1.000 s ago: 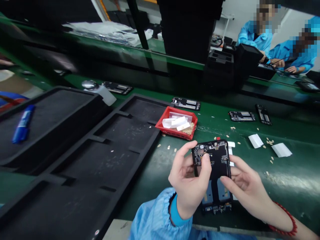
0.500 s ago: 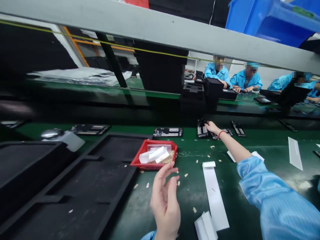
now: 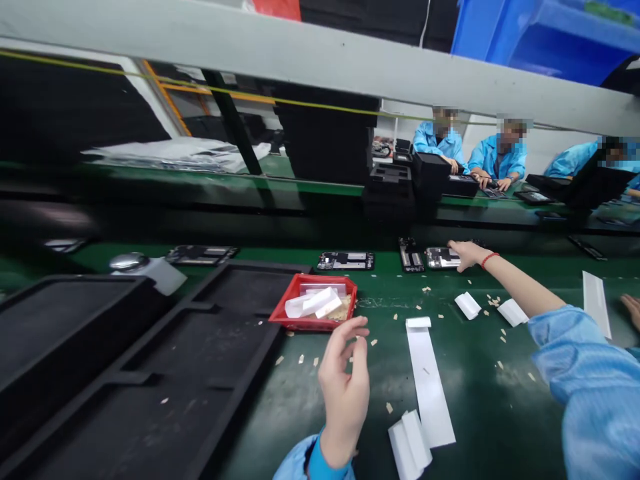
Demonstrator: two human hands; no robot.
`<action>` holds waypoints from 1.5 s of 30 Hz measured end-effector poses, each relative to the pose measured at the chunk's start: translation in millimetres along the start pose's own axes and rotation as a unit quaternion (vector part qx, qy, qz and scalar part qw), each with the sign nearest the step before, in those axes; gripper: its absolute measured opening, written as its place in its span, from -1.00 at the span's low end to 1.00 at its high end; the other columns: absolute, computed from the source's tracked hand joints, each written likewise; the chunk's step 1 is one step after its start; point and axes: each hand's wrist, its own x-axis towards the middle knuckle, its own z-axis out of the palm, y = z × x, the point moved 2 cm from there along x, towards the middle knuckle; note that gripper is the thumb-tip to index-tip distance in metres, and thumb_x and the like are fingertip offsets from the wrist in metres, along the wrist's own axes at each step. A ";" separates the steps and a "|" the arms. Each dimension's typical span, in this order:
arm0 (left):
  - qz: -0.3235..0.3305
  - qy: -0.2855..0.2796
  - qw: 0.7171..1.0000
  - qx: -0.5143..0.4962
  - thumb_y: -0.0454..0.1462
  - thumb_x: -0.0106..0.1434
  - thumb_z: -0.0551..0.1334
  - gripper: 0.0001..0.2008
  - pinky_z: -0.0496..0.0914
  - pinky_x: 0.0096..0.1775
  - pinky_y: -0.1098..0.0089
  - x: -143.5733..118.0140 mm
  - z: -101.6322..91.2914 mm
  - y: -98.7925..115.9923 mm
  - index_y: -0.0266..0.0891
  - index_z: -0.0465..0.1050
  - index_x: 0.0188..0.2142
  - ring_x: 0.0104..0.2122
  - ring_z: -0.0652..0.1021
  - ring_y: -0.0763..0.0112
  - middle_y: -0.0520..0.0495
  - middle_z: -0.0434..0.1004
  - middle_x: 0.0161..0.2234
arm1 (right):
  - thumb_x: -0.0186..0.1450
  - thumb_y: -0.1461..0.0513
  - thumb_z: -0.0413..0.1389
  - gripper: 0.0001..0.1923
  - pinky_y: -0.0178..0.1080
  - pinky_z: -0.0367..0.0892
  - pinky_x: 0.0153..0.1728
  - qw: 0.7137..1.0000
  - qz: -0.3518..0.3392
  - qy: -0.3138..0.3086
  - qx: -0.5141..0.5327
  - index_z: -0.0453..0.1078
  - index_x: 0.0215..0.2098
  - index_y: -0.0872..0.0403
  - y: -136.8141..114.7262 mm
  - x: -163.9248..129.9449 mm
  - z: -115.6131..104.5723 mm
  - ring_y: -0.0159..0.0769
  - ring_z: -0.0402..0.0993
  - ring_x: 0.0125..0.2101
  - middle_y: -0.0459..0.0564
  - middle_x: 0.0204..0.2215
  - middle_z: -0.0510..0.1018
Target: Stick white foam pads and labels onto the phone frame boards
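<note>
My right hand (image 3: 469,255) reaches to the far part of the bench, its fingers closed around the right end of an opened phone (image 3: 440,258) lying lengthwise. Left of it lies another opened phone (image 3: 411,257), turned endwise, with its inner parts exposed. A further opened phone (image 3: 346,261) lies behind the red bin. My left hand (image 3: 345,383) is held over the bench, fingers loosely curved and thumb apart, with nothing in it. Just beyond its fingertips is the red bin (image 3: 275,313), holding crumpled white strips and small beige bits.
Black foam trays (image 3: 245,373) fill the left side. A long white paper strip (image 3: 434,393) and folded white pieces (image 3: 410,443) lie on the green bench (image 3: 480,400) among scattered beige bits. At right, another person's hand (image 3: 633,310) shows. Co-workers in blue (image 3: 500,157) sit beyond.
My right hand has moved right, from the endwise phone to the one beside it. My left hand remains raised near the red bin. The view has shifted slightly.
</note>
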 end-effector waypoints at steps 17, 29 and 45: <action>0.023 -0.008 0.995 -0.095 -0.15 0.34 0.28 -0.59 0.56 -0.08 0.30 -9.3 4.9 19.4 -0.16 0.25 0.11 -0.09 0.67 0.23 -0.20 0.62 -0.06 | 0.27 0.16 0.23 -0.56 0.04 0.37 0.16 0.937 -0.142 0.168 0.272 0.28 0.08 0.01 -205.7 -169.5 71.6 -0.03 0.37 0.23 0.22 0.22 0.38; 0.135 -0.014 0.990 0.020 -0.30 0.35 0.20 -0.88 0.51 -0.25 0.39 -13.1 -6.4 25.0 -0.19 0.54 -0.23 -0.31 0.62 0.32 -0.07 0.60 -0.31 | 0.36 0.25 0.18 -0.87 0.05 0.35 0.20 0.886 -0.199 0.242 0.342 0.60 -0.27 -0.02 -245.1 -162.6 65.6 -0.03 0.37 0.22 0.08 0.21 0.42; 0.062 -0.048 0.996 -0.030 -0.28 0.33 0.19 -0.91 0.45 -0.34 0.37 -7.6 -4.0 29.5 -0.20 0.47 -0.27 -0.37 0.51 0.33 -0.10 0.52 -0.34 | 0.38 0.26 0.08 -0.90 0.08 0.28 0.16 0.897 -0.311 0.177 0.258 0.38 -0.31 -0.02 -235.1 -136.0 67.2 0.01 0.31 0.20 0.10 0.14 0.39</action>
